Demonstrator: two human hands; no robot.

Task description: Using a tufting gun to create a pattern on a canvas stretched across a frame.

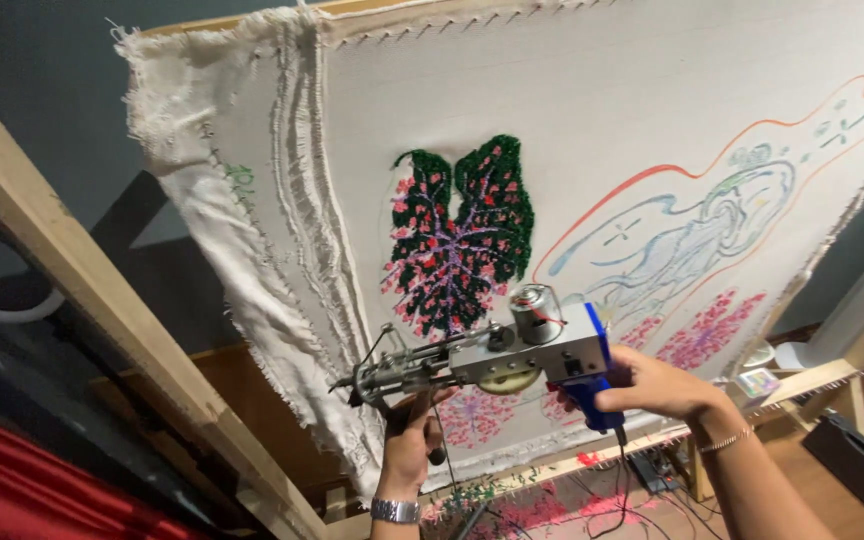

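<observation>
I hold a tufting gun (497, 355), silver with a blue rear handle, level in front of a stretched white cloth (592, 130). My left hand (410, 440), with a watch at the wrist, grips the front handle under the needle end. My right hand (652, 385) wraps the blue rear handle. The gun's tip points left, near the cloth's loose edge. On the cloth sits a tufted leaf (462, 235) in dark green, pink and purple, just above the gun.
The cloth hangs on a wooden frame (102, 300) tilted across the view, with a frayed fold (252, 260) at its left side. Line drawings in orange and blue (712, 210) fill the right part. Cables and yarn scraps (592, 495) lie on the floor below.
</observation>
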